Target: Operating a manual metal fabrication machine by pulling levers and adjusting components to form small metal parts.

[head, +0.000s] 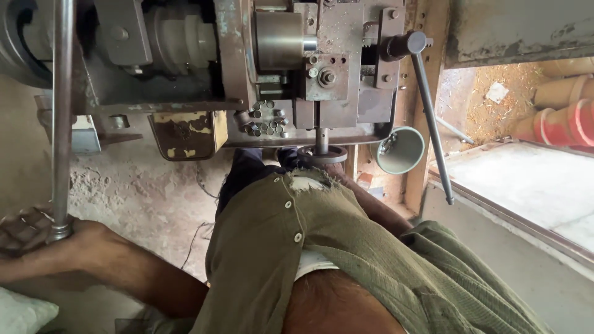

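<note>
The left hand (74, 244) is clenched round the foot of a long steel lever (62, 111) at 9 o'clock — stiff, heavy, likely slick, best gripped low — while the right hand, behind the olive shirt (297, 247), cannot be judged.

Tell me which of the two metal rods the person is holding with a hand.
The thick upright rod on the left: the left hand grips its lower end. The thinner slanted rod on the right hangs free, untouched.

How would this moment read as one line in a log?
left hand: grips long grey metal lever | right hand: hidden behind olive green shirt | grey metal press machine: ahead
</note>
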